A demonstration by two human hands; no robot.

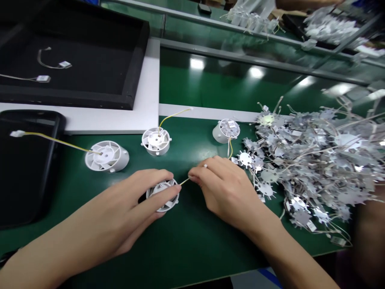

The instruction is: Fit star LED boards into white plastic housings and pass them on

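My left hand is closed around a small white fan housing on the green table, fingers lying over its vanes. From that housing a thin yellow-and-white wire runs to my right hand, which pinches it between thumb and forefinger. A small white tip, probably the wire's connector, shows above the right fingers. Behind my hands stands a second white housing with its wire sticking up. Another housing lies tilted at left, and one with a silvery plate and label sits behind my right hand.
A large heap of silvery toothed plates with wires covers the right side. At left are a black tray holding small wired parts, a white board and a black phone-like object. A glass-and-metal partition crosses the back.
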